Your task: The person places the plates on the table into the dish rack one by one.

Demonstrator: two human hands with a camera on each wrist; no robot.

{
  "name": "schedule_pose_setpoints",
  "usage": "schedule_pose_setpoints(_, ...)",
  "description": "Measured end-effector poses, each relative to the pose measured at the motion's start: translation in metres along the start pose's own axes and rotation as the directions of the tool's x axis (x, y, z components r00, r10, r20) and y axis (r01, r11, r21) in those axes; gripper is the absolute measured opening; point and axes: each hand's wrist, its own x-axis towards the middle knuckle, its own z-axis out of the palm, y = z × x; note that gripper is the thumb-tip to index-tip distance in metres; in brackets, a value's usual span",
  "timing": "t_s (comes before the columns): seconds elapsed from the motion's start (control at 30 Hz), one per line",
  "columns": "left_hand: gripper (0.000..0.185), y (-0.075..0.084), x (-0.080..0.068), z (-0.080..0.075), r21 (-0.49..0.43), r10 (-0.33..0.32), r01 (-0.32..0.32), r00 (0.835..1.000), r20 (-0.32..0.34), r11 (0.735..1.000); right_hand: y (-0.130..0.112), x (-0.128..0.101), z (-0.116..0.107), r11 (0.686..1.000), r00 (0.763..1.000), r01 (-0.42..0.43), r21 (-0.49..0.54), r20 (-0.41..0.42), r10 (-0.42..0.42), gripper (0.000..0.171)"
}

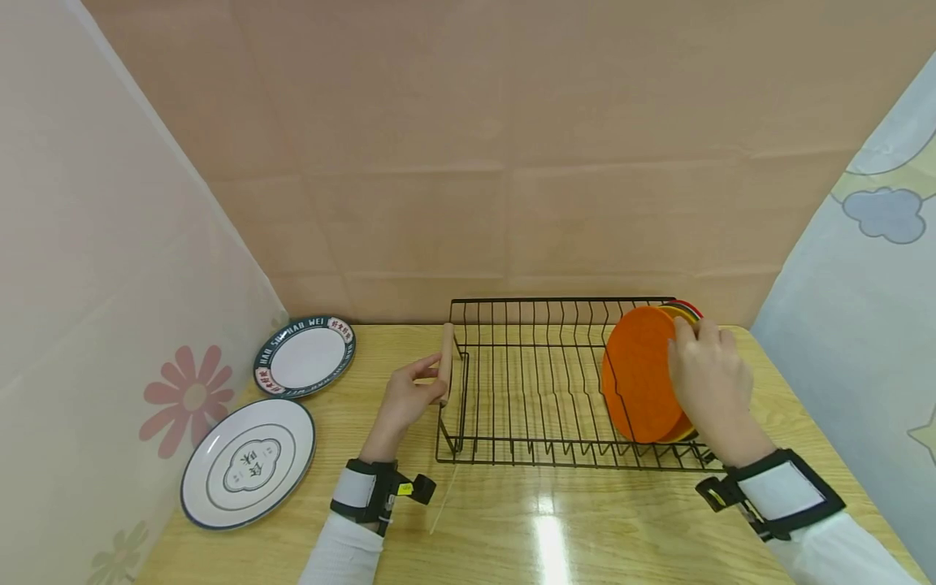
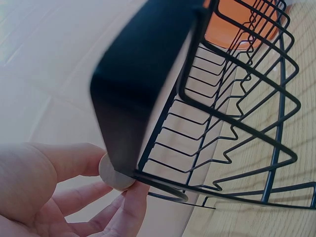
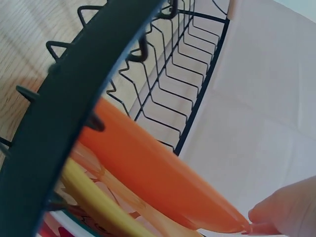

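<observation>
A black wire dish rack [image 1: 537,441] stands on the wooden table. At its left end, my left hand [image 1: 412,396] grips the pale wooden handle [image 1: 446,349] between thumb and fingers, which the left wrist view shows closely. An orange plate [image 1: 638,374] stands on edge in the rack's right end. My right hand [image 1: 709,378] pinches its upper rim; in the right wrist view, fingertips [image 3: 271,219] meet the plate's edge. Right behind the orange plate is a yellow-rimmed plate [image 3: 101,200], with more plates partly hidden beyond it.
On the table's left lie a white plate with a dark patterned rim [image 1: 305,357] and a white plate with a thin blue rim [image 1: 219,455]. Cloth-covered walls [image 1: 504,162] enclose the back and both sides. Wooden tabletop [image 1: 497,520] lies in front of the rack.
</observation>
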Motion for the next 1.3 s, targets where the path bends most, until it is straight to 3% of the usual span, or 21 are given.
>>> schedule_pose_setpoints(0.37,0.050,0.000,0.000,-0.001,0.010,0.004,-0.004,1.000,0.004,1.000,0.008,-0.004,-0.013,0.999,0.995,0.049,-0.017,-0.085,-0.050,0.035)
schedule_pose_setpoints(0.57,0.051,0.002,0.000,-0.001,0.008,-0.002,0.002,1.000,0.005,1.000,0.014,-0.010,-0.025,0.998,0.999,0.029,0.053,-0.023,-0.028,0.047)
schedule_pose_setpoints(0.87,0.051,0.003,0.000,-0.001,0.013,-0.019,0.019,1.000,0.005,1.000,0.027,-0.018,-0.036,0.994,1.000,-0.005,0.110,0.016,0.003,0.046)
schedule_pose_setpoints(1.1,0.051,0.002,0.000,-0.001,0.021,-0.011,0.011,1.000,0.005,1.000,0.041,-0.026,-0.040,0.985,0.993,0.053,0.165,0.093,-0.069,0.053)
schedule_pose_setpoints(1.3,0.051,0.006,-0.002,-0.002,0.002,-0.012,0.012,1.000,0.026,1.000,0.049,-0.037,-0.040,0.981,0.993,0.039,0.192,0.101,-0.059,0.056)
